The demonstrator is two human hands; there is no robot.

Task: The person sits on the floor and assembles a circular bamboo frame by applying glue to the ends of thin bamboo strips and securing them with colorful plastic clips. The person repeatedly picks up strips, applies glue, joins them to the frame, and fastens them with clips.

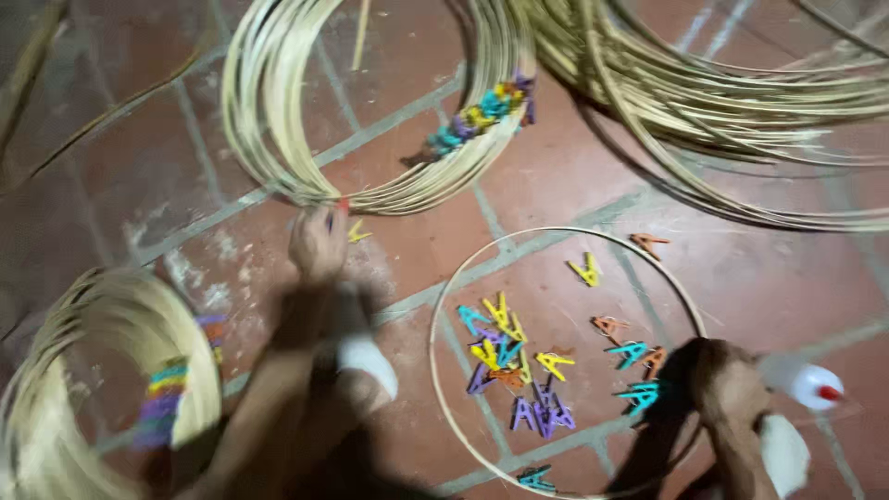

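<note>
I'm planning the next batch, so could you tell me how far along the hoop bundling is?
Done: two clipped hoop bundles, one at top, one at lower left. In hand: the left hand touches the top bundle; the right hand rests on a single hoop. Left: loose clips and unclipped strips.

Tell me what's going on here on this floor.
A person works over a red tile floor. The left hand reaches to the rim of a coil of pale cane hoops, itself pinned with coloured clothes pegs. The right hand rests at the edge of a single thin hoop lying flat, with loose coloured pegs scattered inside. Another pegged coil sits at the left; a white bottle lies nearby.
</note>
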